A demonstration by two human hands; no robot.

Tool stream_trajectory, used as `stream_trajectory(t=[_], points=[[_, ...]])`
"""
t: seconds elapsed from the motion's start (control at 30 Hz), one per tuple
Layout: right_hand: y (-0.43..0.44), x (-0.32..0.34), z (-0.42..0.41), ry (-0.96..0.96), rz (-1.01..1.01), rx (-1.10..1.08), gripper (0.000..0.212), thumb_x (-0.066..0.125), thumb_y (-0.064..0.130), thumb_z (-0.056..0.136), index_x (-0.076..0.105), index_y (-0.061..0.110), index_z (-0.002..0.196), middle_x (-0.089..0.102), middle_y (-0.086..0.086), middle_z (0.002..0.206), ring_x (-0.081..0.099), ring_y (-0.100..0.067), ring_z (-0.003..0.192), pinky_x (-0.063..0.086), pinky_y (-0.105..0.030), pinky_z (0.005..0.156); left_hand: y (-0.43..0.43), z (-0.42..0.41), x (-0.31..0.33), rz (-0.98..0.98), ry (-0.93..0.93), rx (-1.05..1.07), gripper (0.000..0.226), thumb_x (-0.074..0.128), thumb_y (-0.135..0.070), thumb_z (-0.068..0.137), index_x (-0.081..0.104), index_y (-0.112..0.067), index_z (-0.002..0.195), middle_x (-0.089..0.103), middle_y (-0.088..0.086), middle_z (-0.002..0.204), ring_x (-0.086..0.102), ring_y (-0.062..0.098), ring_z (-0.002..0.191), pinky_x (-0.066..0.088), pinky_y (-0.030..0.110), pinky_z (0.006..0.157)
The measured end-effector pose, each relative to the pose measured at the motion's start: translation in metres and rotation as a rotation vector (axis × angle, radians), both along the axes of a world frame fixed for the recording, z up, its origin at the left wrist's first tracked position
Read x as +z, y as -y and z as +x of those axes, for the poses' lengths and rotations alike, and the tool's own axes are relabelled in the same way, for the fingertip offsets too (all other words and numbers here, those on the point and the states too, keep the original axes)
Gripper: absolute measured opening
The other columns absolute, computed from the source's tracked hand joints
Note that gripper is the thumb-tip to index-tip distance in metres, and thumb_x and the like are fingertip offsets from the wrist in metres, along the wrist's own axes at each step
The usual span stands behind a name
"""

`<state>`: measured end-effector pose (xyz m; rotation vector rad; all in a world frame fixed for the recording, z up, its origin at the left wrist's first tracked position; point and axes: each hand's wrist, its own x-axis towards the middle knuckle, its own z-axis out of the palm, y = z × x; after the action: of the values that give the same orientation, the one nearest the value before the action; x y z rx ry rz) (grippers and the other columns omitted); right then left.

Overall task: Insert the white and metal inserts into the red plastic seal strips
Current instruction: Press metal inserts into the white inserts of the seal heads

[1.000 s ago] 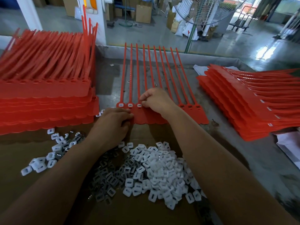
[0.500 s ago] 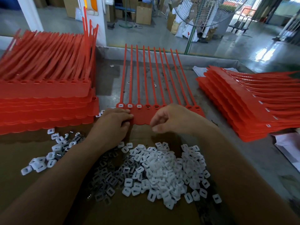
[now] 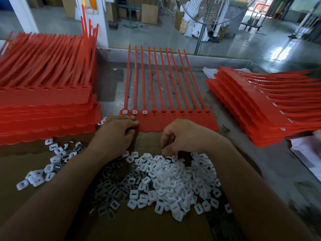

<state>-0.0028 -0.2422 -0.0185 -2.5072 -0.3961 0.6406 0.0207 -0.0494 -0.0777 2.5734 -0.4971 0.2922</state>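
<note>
**Q:** Where are the hands?

**A:** A head camera looks down at a desk [image 3: 111, 87]. The left hand [image 3: 116, 134] sits at the near left corner of a sheet of red seal strips [image 3: 173, 122]. Its fingers [image 3: 132, 122] are curled over the sheet's edge and hold it in place. The right hand [image 3: 184, 136] is just nearer the person. Its fingers [image 3: 164, 150] are bunched and point downward, with the tips touching the far edge of a pile of white inserts [image 3: 173, 180]. I cannot tell whether they have an insert pinched.

**Q:** How does the sheet lie?

**A:** It lies flat in the middle of the desk. Its strips run lengthwise straight away from the person, and their sockets form a row from left to right along the near end. The three filled sockets [image 3: 135, 112] at the left show white. The fourth socket [image 3: 154, 111] and those to its right look empty.

**Q:** Which way would the next insert go?

**A:** Most likely to the fourth socket, away from the person and slightly left of the right fingertips. The right hand is nearer both the pile and the empty sockets, and the left hand is busy steadying the sheet.

**Q:** And the metal inserts?

**A:** The dark metal inserts [image 3: 111, 185] lie just left of the white pile, beside the left forearm.
</note>
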Motion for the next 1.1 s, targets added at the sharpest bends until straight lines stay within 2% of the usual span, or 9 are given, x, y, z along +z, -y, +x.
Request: stream_trajectory(t=[0.13,0.33,0.4,0.53,0.63,0.77,0.87,1.0,1.1], points=[[0.000,-0.003,0.000,0.028,-0.014,0.004,0.011,0.075,0.023,0.076,0.064,0.026,0.073,0.064,0.010,0.079,0.054,0.002,0.074,0.037,-0.010,0.059,0.001,-0.001,0.001,-0.004,0.003,0.001,0.032,0.052,-0.012,0.087,0.060,-0.015,0.118,0.052,-0.001,0.131,0.040,0.013,0.122,0.018,0.018,0.097],[0.002,-0.006,0.001,0.018,0.040,-0.019,0.016,0.075,0.023,0.075,0.062,0.028,0.068,0.060,0.016,0.067,0.052,0.014,0.058,0.038,-0.003,0.050,0.000,-0.001,0.001,0.003,-0.008,0.009,0.033,0.051,-0.013,0.088,0.059,-0.017,0.120,0.051,-0.002,0.132,0.038,0.014,0.123,0.018,0.020,0.098],[0.003,-0.006,0.001,0.015,0.065,-0.028,0.015,0.076,0.023,0.074,0.062,0.027,0.068,0.060,0.016,0.065,0.052,0.015,0.057,0.040,-0.004,0.053,0.000,-0.001,0.001,0.006,-0.013,0.010,0.033,0.052,-0.014,0.088,0.058,-0.017,0.120,0.051,-0.002,0.132,0.038,0.015,0.123,0.021,0.023,0.101],[0.006,-0.006,0.002,0.016,0.090,-0.039,0.013,0.072,0.022,0.078,0.062,0.026,0.071,0.060,0.015,0.069,0.054,0.004,0.067,0.044,-0.015,0.066,-0.001,-0.001,0.001,0.010,-0.009,0.004,0.033,0.052,-0.013,0.088,0.059,-0.016,0.119,0.052,-0.001,0.131,0.039,0.015,0.123,0.021,0.024,0.101],[0.008,-0.007,0.002,0.029,0.129,-0.062,0.014,0.071,0.019,0.080,0.060,0.025,0.073,0.058,0.014,0.073,0.053,0.002,0.068,0.043,-0.012,0.064,-0.001,-0.002,0.001,-0.001,-0.002,0.000,0.032,0.052,-0.012,0.087,0.060,-0.015,0.118,0.053,-0.001,0.130,0.039,0.015,0.122,0.019,0.020,0.098],[0.011,-0.009,0.003,0.005,0.193,-0.095,0.013,0.068,0.012,0.081,0.064,0.024,0.078,0.059,0.012,0.071,0.051,0.010,0.060,0.039,-0.002,0.056,0.000,-0.002,0.001,-0.007,0.002,-0.003,0.032,0.052,-0.011,0.087,0.060,-0.015,0.118,0.053,-0.001,0.130,0.039,0.014,0.122,0.017,0.017,0.096],[0.013,-0.010,0.004,0.006,0.212,-0.094,0.014,0.067,0.009,0.082,0.067,0.022,0.078,0.064,0.005,0.078,0.053,0.001,0.069,0.042,-0.007,0.067,0.002,-0.002,0.000,-0.008,0.001,-0.001,0.032,0.052,-0.012,0.088,0.060,-0.015,0.118,0.052,-0.001,0.131,0.039,0.014,0.122,0.017,0.017,0.096],[0.015,-0.008,0.011,0.106,0.258,-0.150,0.022,0.065,0.008,0.083,0.066,0.028,0.075,0.067,0.000,0.081,0.059,-0.006,0.078,0.045,-0.014,0.074,0.003,-0.002,0.000,-0.002,0.000,0.001,0.032,0.051,-0.013,0.088,0.059,-0.016,0.119,0.052,-0.002,0.131,0.038,0.014,0.123,0.017,0.017,0.097],[0.009,-0.010,0.020,0.253,0.271,-0.227,0.016,0.064,0.009,0.084,0.064,0.025,0.080,0.062,0.005,0.075,0.056,-0.005,0.073,0.042,-0.010,0.063,0.003,-0.002,0.001,-0.003,-0.008,0.001,0.033,0.050,-0.014,0.089,0.058,-0.017,0.121,0.050,-0.002,0.132,0.037,0.014,0.124,0.018,0.020,0.099]])
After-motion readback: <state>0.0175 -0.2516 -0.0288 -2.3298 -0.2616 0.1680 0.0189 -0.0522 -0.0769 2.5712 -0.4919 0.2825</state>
